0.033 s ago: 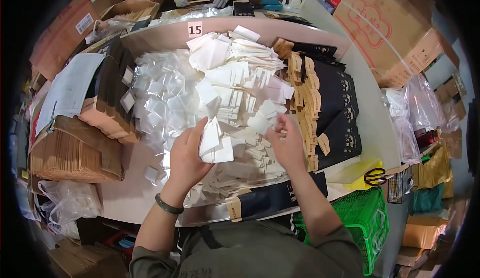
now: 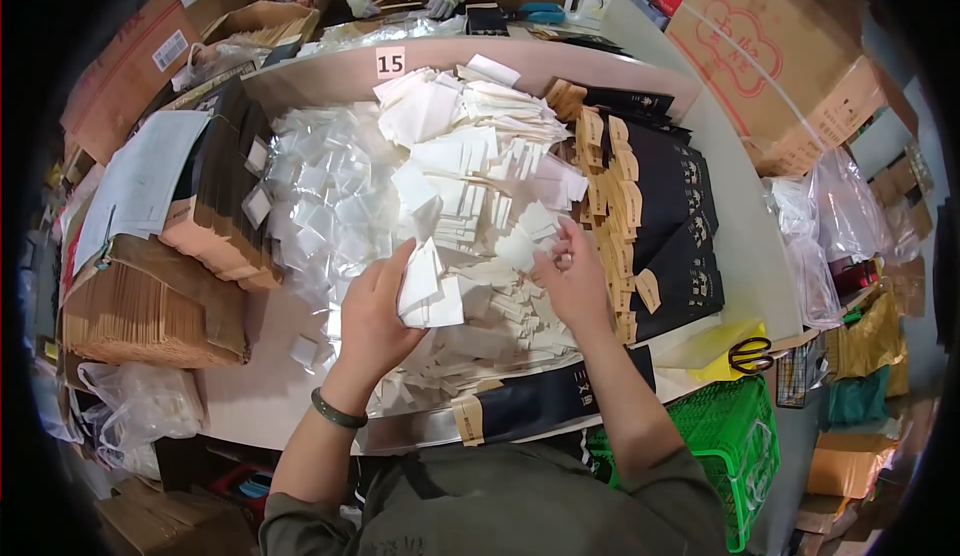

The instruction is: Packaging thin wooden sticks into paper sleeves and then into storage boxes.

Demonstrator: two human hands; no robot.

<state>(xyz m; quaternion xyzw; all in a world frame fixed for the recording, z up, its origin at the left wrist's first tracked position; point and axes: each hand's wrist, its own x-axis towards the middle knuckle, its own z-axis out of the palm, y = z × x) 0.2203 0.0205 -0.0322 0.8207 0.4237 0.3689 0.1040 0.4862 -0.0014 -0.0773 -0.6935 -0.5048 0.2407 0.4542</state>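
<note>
My left hand (image 2: pixel 370 318) is shut on a small stack of white paper cards (image 2: pixel 428 288), held just above the table. My right hand (image 2: pixel 572 281) pinches a single white card (image 2: pixel 520 249) at the edge of a big heap of white cards (image 2: pixel 480 166) in the table's middle. Left of the heap lies a spread of small clear plastic bags (image 2: pixel 315 191). To the right of my right hand, black flat packets with tan tags (image 2: pixel 665 221) lie in overlapping rows. Another black packet (image 2: pixel 560 396) lies along the table's near edge (image 2: pixel 300 396).
Stacks of brown card sleeves (image 2: pixel 140 311) crowd the left side. Yellow-handled scissors (image 2: pixel 748 356) lie at the right corner above a green basket (image 2: pixel 745 436). Cardboard boxes (image 2: pixel 790 46) and plastic bags (image 2: pixel 835 221) stand to the right. Another person's gloved hands (image 2: pixel 440 1) work at the far end.
</note>
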